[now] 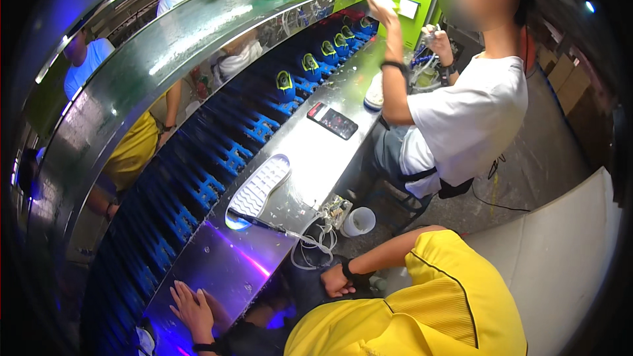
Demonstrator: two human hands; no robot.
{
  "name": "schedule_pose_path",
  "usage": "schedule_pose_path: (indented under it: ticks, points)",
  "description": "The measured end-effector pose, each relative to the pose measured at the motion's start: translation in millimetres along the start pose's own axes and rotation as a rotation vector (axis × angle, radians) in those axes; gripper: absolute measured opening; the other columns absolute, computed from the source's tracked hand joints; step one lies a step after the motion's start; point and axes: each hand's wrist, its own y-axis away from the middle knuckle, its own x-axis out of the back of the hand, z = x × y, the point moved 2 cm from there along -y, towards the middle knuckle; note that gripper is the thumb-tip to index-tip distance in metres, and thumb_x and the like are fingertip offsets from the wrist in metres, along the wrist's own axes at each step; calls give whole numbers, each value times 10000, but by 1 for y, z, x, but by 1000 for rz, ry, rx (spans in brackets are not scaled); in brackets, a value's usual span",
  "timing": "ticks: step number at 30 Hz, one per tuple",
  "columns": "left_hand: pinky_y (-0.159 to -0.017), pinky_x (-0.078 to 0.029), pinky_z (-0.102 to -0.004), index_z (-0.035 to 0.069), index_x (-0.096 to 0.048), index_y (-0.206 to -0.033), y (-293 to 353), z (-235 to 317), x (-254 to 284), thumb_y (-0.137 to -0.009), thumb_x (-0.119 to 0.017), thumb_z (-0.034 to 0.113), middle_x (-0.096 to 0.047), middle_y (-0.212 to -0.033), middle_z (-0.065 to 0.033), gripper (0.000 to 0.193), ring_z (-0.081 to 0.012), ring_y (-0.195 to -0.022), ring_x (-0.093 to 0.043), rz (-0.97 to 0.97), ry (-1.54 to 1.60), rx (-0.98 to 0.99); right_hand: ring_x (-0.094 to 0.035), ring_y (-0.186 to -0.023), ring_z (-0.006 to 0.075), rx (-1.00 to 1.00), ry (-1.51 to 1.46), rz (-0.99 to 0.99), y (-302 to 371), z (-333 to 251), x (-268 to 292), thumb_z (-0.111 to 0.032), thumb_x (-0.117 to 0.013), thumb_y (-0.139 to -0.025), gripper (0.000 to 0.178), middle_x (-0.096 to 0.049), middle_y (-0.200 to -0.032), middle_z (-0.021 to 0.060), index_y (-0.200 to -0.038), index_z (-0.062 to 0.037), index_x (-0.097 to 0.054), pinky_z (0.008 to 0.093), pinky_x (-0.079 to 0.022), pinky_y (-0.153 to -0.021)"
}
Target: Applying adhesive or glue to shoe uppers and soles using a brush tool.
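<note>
My left hand lies flat on the metal table near its near left end, fingers spread and holding nothing. Against my dark-clothed thigh rests my right hand, its fingers curled in; nothing shows in it. A black band circles each wrist. Farther up the table from my left hand, a shoe sole lies with its white ridged tread facing up. A thin dark stick-like tool lies by its near end, beside pale tubing hanging over the table edge. Neither hand touches the sole.
A blue-slatted conveyor runs along the table, carrying several blue shoes. A phone lies mid-table. A white cup is beside the table. A co-worker in white raises a pale sole at right. A green belt runs above.
</note>
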Motion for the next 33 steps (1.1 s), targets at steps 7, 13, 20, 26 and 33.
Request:
schedule_pose_path:
  ticks: [7,13,20,26,33]
  points:
    - [-1276,-180,-652,51,-286,-1678,13,-5,25,-1090,-484,405,-222,-1780,-62,714,-298,-1651,-144,-132,133,42,-689,-487,249,32,-12,10,18,7,-12,-166,-694,-688,170,-678,-562,116,-607,-16,-694,360,-538,-490]
    - [-1194,-378,-565,-11,-481,-1560,54,14,48,-1066,-490,553,-488,-1623,-179,749,-371,-1524,-405,136,69,-115,-702,-485,261,65,-33,59,37,18,-23,-140,-688,-668,134,-687,-579,126,-605,-22,-694,368,-535,-466]
    - [-1226,-309,-622,26,-416,-1616,69,24,52,-1076,-436,598,-372,-1711,-120,788,-359,-1592,-286,62,62,-63,-688,-475,254,72,25,84,44,27,-25,-144,-695,-661,143,-696,-588,132,-599,-16,-693,364,-529,-456]
    - [-1216,-286,-674,82,-403,-1636,59,18,50,-1086,-381,617,-336,-1735,-64,767,-336,-1609,-254,-26,43,-46,-689,-478,258,82,-5,71,40,27,-29,-144,-701,-666,144,-697,-590,136,-605,-14,-696,359,-522,-449]
    - [-1210,-288,-683,120,-500,-1561,36,8,62,-1079,-472,486,-433,-1672,-57,606,-322,-1579,-316,-76,-110,-139,-698,-482,268,78,-14,81,45,24,-30,-133,-693,-674,137,-697,-598,133,-606,-15,-694,358,-523,-456]
